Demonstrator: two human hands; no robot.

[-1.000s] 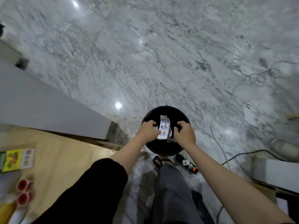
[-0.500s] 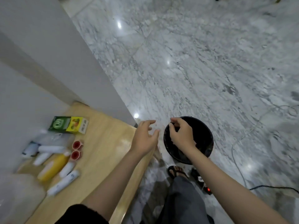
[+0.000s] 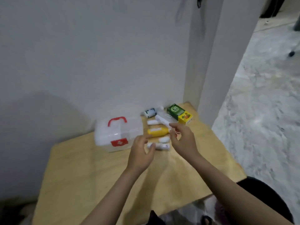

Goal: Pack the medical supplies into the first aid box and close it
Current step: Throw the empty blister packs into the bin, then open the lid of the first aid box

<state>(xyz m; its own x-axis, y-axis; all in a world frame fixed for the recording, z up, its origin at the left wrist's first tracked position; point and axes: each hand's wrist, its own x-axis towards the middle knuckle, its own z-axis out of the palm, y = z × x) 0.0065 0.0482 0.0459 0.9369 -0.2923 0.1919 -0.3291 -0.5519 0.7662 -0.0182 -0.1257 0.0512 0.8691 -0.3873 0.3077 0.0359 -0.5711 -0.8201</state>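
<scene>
We hold both hands above the desk (image 3: 90, 172), the left hand (image 3: 140, 154) loose with fingers spread and nothing in it, the right hand (image 3: 182, 139) half curled and also bare. The first aid box (image 3: 118, 133), lid down, sits near the desk's far edge by the wall. Just right of it lie a yellow bottle (image 3: 158, 132), white tubes (image 3: 159, 145) and a green carton (image 3: 176, 111) at the far right corner.
</scene>
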